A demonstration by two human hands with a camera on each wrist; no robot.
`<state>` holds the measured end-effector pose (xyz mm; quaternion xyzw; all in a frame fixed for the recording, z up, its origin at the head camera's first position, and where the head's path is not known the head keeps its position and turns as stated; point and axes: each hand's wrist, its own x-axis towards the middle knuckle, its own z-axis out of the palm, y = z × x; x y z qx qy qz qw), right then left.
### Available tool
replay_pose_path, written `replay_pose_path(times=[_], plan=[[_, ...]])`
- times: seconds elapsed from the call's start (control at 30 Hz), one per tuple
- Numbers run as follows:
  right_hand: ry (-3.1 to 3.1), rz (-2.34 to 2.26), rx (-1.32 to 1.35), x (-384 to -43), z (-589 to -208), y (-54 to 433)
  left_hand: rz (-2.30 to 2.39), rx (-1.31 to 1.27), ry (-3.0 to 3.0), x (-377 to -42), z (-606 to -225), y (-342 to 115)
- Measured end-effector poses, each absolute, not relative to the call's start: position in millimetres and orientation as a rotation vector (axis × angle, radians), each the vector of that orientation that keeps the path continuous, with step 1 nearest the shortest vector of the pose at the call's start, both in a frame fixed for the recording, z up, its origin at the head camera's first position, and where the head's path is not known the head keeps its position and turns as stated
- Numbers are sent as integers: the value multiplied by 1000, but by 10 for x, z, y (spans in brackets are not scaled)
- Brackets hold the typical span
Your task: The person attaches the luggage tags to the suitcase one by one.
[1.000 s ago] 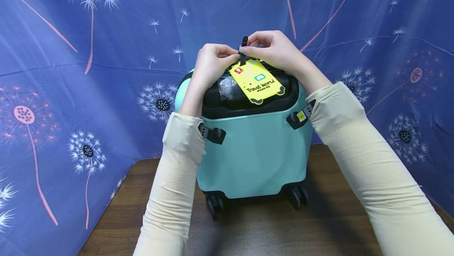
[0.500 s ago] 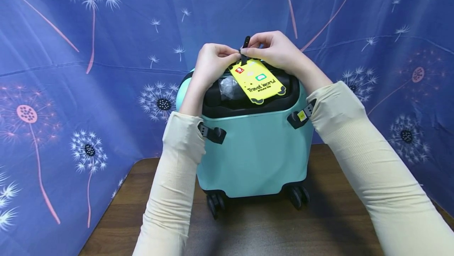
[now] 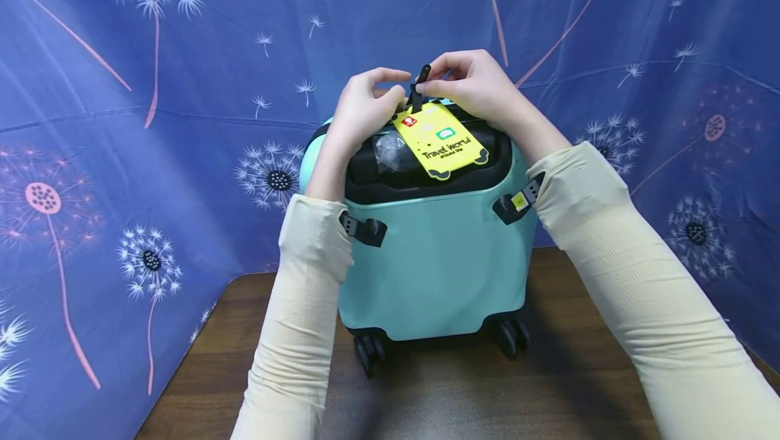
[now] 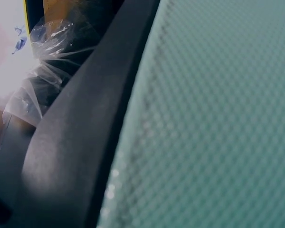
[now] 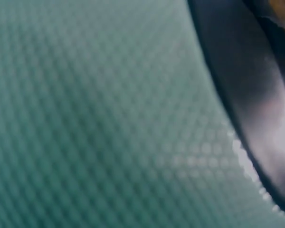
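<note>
On top of the teal suitcase, the yellow tag lay tilted, its black strap pinched in your right hand. Your left hand arched close beside the strap, though I couldn't tell whether it gripped anything.

Looking forward and down from head toward far edge of tabletop; from both wrists, facing suitcase shell and black rim very close up; sharing that shell across all views

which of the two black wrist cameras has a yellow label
The black camera on the person's right wrist: it carries a small yellow label, while the black camera on the left wrist shows none.
</note>
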<state>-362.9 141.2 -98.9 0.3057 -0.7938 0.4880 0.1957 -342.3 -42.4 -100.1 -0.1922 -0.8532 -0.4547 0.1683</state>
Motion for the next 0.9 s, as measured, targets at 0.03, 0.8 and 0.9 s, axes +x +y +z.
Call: replay_pose_path(times=[0.03,0.8,0.9], plan=[[-2216,1371,861,-3623,-990,1414,-1287,-552,-2432,-3417,-1000,-423],[-2184,1238,854,-3617,-965,1387,-1261,-569,-2452,-3398,-1007,-401],[-2171,1282,854,-3614,-972,1408,-1265,-571,-2470,-3399,-996,-392]])
